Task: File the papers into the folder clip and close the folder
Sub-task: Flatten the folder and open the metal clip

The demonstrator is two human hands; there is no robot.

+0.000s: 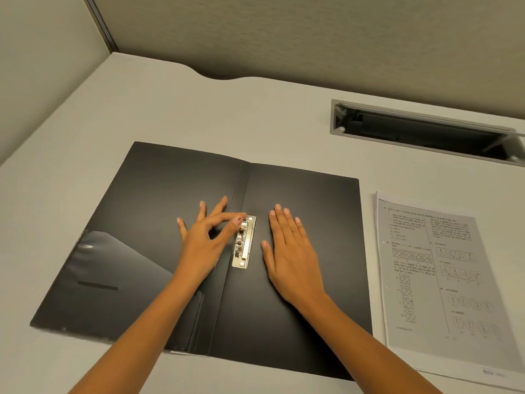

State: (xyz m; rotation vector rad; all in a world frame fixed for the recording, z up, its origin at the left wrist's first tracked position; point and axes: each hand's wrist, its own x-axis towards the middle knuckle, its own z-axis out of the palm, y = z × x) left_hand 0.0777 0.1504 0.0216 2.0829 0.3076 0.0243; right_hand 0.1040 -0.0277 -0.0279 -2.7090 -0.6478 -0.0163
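1. I see a pale off-white bench [176, 115] filling most of the view.
2. Its far edge has a shallow curved notch [221, 75].
3. A grey rectangular cable hatch [420, 132] is set into the bench at the far right, its lid open on a dark recess.
4. Beige partition walls [284, 29] stand behind and to the left.

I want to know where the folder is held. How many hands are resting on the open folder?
2. The left hand is at the metal clip by the spine, thumb on its top end. The right hand lies flat on the right flap of the folder.
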